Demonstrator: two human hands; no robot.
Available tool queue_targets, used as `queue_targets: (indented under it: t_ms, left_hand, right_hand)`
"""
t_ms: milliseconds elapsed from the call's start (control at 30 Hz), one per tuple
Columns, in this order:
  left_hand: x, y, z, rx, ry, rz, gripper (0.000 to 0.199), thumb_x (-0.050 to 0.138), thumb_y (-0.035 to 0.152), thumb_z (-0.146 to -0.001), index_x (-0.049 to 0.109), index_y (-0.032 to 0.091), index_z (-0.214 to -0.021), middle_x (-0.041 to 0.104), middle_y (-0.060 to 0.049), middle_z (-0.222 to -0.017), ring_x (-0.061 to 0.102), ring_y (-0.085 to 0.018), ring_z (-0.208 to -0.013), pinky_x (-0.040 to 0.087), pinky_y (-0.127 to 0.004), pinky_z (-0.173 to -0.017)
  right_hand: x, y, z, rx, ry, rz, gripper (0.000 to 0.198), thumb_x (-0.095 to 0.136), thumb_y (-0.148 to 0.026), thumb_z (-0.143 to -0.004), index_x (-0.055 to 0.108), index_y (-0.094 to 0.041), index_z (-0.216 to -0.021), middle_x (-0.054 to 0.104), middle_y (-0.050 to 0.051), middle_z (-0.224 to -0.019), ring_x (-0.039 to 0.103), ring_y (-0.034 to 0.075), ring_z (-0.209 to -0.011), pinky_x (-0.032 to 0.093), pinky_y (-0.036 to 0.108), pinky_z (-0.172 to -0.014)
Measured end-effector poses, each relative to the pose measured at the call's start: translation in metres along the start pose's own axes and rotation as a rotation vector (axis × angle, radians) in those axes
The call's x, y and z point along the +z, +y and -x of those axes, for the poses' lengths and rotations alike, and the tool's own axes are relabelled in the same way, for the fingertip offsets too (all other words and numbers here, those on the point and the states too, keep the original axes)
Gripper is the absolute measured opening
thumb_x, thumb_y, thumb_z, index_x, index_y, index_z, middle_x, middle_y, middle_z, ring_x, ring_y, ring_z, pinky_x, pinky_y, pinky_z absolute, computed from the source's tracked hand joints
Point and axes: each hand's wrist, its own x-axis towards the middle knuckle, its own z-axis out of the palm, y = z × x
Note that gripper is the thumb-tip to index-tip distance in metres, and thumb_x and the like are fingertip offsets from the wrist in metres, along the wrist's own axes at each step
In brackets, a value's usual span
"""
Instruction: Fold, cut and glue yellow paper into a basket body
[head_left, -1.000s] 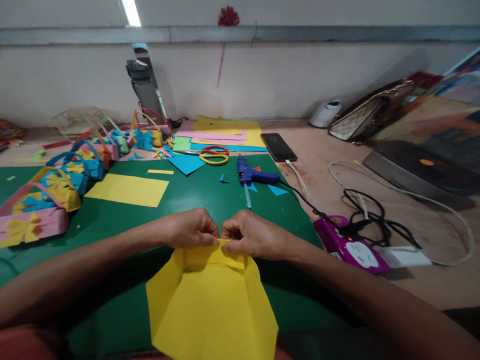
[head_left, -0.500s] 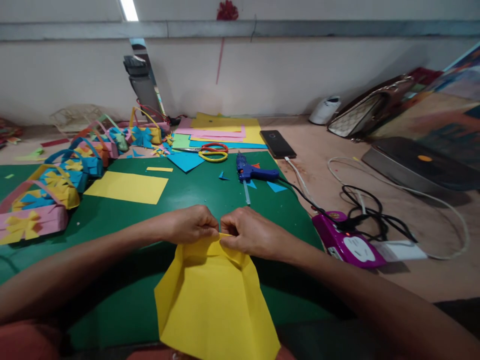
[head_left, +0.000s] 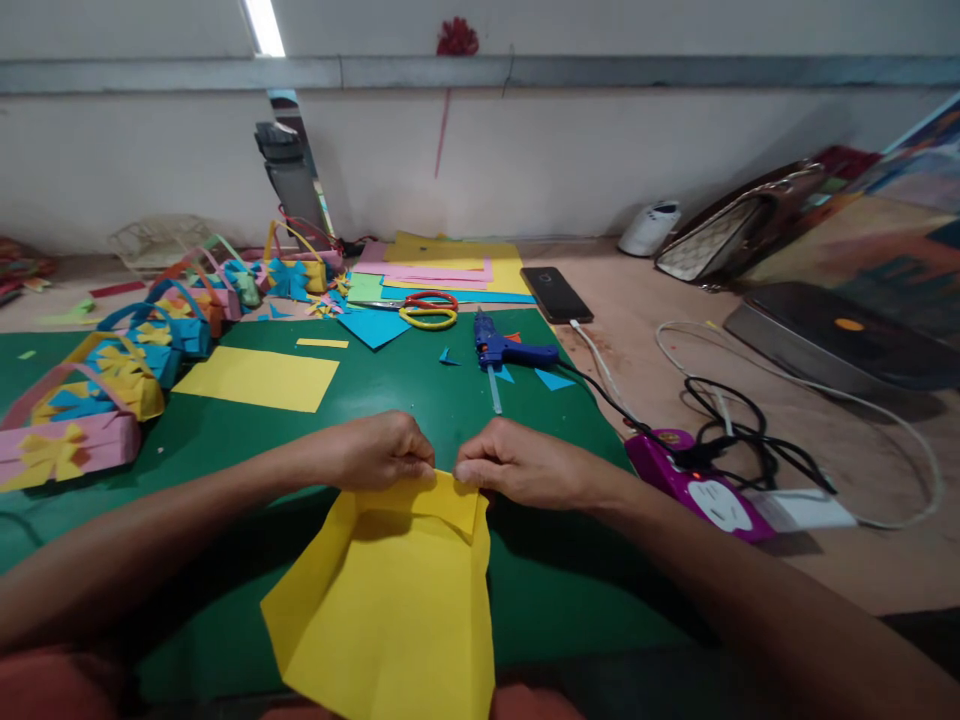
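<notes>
A sheet of yellow paper (head_left: 390,600) with creases and a folded-over top flap hangs toward me over the front edge of the green mat. My left hand (head_left: 386,452) pinches its far edge left of the middle, fingers curled. At the right end of that same edge, my right hand (head_left: 517,462) grips the paper between thumb and curled fingers. Beyond my hands lies a blue glue gun (head_left: 510,345) with a clear stick in it. A flat yellow paper rectangle (head_left: 259,378) rests on the mat to the left.
Several small paper baskets (head_left: 75,450) with bows line the left side. Scissors (head_left: 420,310) lie by stacked coloured paper (head_left: 450,265). A phone (head_left: 555,294), a purple power strip (head_left: 697,490) and tangled cables (head_left: 757,430) are on the right. A dark bottle (head_left: 289,185) stands behind.
My right hand has slid a little right along the paper's edge, so the hands are farther apart. The paper's lower part has swung left, and its folded flap shows more.
</notes>
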Motion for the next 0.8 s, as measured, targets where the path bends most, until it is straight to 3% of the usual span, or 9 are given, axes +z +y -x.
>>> queue_targets:
  t_ms: [467,667,733,800]
  left_hand:
    - [0.0034,0.0051,0.0018,0.031,-0.009,-0.039,0.025,0.043,0.019,-0.082,0.049,0.014,-0.059,0.039,0.003,-0.054,0.033,-0.008,-0.050,0.022,-0.021,-0.048]
    - [0.0006,0.0023,0.0009,-0.005,0.014,-0.033,0.027,0.043,0.020,-0.083,0.052,0.013,-0.059,0.036,0.004,-0.052,0.031,-0.008,-0.049,0.023,-0.020,-0.046]
    - [-0.0020,0.0010,0.0012,-0.025,0.044,-0.037,0.027,0.042,0.019,-0.084,0.054,0.013,-0.061,0.036,0.004,-0.053,0.030,-0.008,-0.049,0.023,-0.020,-0.046]
    - [-0.0045,0.0003,0.0024,-0.039,0.071,-0.045,0.026,0.042,0.019,-0.084,0.057,0.012,-0.064,0.037,0.004,-0.053,0.031,-0.008,-0.049,0.023,-0.019,-0.046]
  right_hand:
    - [0.0039,0.0034,0.0012,0.068,-0.019,-0.077,0.014,0.055,-0.021,-0.069,0.059,-0.014,-0.057,0.054,-0.003,-0.052,0.043,0.008,-0.048,0.030,0.019,-0.047]
    - [0.0038,-0.0006,0.0023,0.062,0.028,-0.006,0.026,0.050,-0.026,-0.076,0.055,-0.014,-0.053,0.049,-0.004,-0.050,0.039,0.007,-0.047,0.027,0.020,-0.046]
    - [0.0019,-0.0012,0.0032,0.051,0.051,0.000,0.027,0.049,-0.030,-0.079,0.061,-0.013,-0.061,0.050,-0.003,-0.054,0.042,0.008,-0.050,0.028,0.021,-0.046]
    - [0.0002,-0.0006,0.0044,0.044,0.070,-0.011,0.023,0.055,-0.032,-0.076,0.067,-0.012,-0.080,0.054,-0.002,-0.060,0.044,0.009,-0.053,0.031,0.021,-0.048]
